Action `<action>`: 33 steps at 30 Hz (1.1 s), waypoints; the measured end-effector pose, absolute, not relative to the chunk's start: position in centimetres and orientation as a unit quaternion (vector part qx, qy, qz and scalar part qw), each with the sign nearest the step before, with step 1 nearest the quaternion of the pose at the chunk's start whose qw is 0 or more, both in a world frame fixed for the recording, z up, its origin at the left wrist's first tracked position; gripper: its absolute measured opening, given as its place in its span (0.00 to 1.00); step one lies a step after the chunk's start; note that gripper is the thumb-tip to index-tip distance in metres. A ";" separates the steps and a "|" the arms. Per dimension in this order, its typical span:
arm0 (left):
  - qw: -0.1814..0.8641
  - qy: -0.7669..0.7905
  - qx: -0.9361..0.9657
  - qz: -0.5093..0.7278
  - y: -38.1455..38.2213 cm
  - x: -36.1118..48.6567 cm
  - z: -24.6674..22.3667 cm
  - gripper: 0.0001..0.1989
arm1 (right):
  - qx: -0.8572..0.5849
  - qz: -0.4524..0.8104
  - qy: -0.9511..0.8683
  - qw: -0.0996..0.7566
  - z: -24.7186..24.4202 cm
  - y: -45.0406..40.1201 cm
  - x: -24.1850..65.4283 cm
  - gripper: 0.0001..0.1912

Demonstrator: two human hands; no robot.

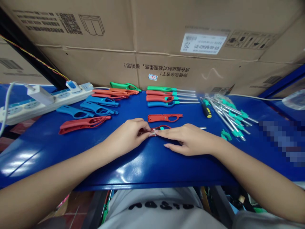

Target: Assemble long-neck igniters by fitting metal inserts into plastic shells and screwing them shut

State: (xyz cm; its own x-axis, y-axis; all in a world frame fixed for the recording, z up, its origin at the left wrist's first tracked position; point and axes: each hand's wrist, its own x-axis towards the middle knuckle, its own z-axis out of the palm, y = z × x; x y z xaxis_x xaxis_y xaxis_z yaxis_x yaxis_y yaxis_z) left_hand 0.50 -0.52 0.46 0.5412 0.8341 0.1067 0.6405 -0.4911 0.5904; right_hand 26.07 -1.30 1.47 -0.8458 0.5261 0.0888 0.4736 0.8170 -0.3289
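Observation:
My left hand (133, 133) is closed, its thumb and fingers pinched on a red lighter casing that it mostly covers. My right hand (188, 138) has its fingers stretched out, index fingertip on the small parts (154, 133) at the casing; the thumb is apart. A green piece (162, 128) shows between the hands, and a metal rod end (203, 128) sticks out beyond my right hand. Just behind lies a red half casing (164, 118). Farther back, several lighters with rods (160, 99) lie in a row.
Blue casings (98, 108) and a red casing (83, 124) lie at left, near a white power strip (57, 100). At right are metal rods with green parts (228, 114) and a black-yellow screwdriver (206, 108). A cardboard box (95, 60) stands behind the blue table (147, 168).

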 end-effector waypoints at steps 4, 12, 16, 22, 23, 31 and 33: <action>0.232 0.430 0.852 0.190 -0.7 0.5 0.6 0.08 | -0.274 0.124 -0.938 0.173 1.2 -0.5 26.5 0.18; 0.109 0.373 0.905 0.171 -1.4 0.9 0.7 0.08 | -0.304 0.022 -0.941 0.150 0.9 0.0 27.0 0.12; 0.114 0.336 0.921 0.162 -1.5 1.1 0.3 0.11 | -0.305 0.026 -0.944 0.128 0.8 0.0 27.1 0.09; 0.117 0.337 0.920 0.164 -1.6 1.0 -0.1 0.11 | -0.328 0.098 -0.932 0.121 0.6 0.4 26.8 0.07; 0.117 0.338 0.919 0.166 -1.6 1.0 -0.2 0.11 | -0.332 0.107 -0.929 0.121 0.6 0.4 26.8 0.07; 0.104 0.321 0.923 0.183 -1.4 1.1 -0.2 0.12 | -0.344 0.113 -0.926 0.110 0.7 0.2 26.7 0.06; 0.106 0.320 0.923 0.184 -1.4 1.1 -0.2 0.12 | -0.343 0.105 -0.928 0.103 0.8 0.2 26.6 0.07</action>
State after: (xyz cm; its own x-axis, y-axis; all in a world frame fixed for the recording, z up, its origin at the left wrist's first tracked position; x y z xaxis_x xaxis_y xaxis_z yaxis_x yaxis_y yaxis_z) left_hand 1.11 -1.40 -0.23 0.7271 0.6302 0.2725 0.5518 -0.7725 0.3143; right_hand 26.61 0.22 0.76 -0.7433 0.6584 0.1184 0.6154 0.7423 -0.2652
